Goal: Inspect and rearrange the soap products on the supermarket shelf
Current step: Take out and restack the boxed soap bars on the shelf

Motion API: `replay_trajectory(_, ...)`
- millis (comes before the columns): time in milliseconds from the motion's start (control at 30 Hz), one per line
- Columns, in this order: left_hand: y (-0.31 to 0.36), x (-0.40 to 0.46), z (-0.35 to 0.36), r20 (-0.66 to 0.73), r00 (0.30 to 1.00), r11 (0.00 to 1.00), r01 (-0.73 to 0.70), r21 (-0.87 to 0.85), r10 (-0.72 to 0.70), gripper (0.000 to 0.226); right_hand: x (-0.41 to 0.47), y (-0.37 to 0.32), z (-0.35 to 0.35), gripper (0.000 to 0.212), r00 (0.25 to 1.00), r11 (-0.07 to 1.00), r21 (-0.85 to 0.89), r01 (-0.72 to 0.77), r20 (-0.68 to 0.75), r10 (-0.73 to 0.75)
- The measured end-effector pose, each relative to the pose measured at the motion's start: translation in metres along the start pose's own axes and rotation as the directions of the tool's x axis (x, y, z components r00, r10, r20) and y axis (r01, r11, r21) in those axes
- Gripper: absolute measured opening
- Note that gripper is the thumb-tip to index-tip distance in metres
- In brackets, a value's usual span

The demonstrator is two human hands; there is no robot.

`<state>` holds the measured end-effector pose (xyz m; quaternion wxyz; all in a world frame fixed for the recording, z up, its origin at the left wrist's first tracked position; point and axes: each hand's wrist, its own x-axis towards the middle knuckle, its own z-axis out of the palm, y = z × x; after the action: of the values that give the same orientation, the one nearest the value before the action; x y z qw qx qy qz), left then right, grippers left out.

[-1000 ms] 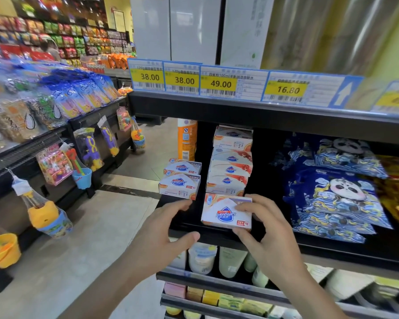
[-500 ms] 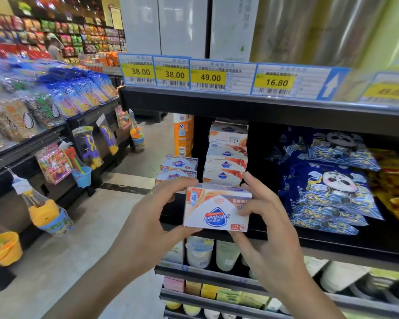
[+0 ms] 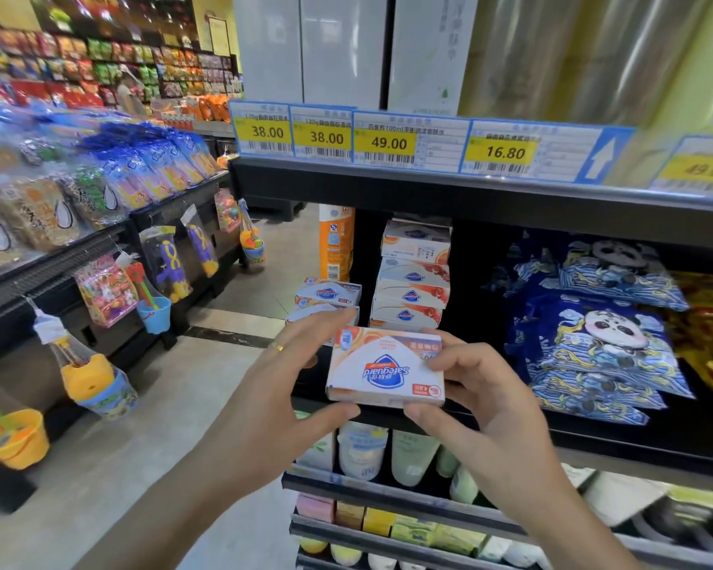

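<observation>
A white Safeguard soap box with a blue shield logo is held upside down in front of the black shelf. My left hand grips its left end, thumb under, fingers over the top. My right hand grips its right end the same way. Behind it a stack of several soap boxes stands on the shelf. Two more soap boxes are stacked at the shelf's left end, partly hidden by my left fingers.
Blue panda-print packets fill the shelf to the right. An orange bottle stands behind the soap. Price tags line the shelf above. Bottles and tubes sit on lower shelves. Toy buckets hang along the aisle display at left.
Both hands took hold of the soap box and lifted it off the shelf edge, tipping its face toward me and bringing it closer.
</observation>
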<state>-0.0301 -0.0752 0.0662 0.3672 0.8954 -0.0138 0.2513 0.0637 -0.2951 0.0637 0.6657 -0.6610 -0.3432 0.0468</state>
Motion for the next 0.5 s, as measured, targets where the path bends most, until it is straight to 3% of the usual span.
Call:
replay_trajectory(233, -0.0011, 0.0015, 0.0045, -0.087, 0.990, 0.993, -0.114, -0.002, 0.113, 0.063, 0.0007, 0.0060, 0.0001, 0.031, 0.993, 0.980, 0.159, -0.116, 0.009, 0.116)
replay_trajectory(500, 0.0001, 0.0021, 0.0063, -0.057, 0.996, 0.995, -0.070, -0.072, 0.066, 0.052, -0.0021, 0.0076, -0.0043, 0.044, 0.961, 0.959, 0.065, -0.274, 0.064, 0.270)
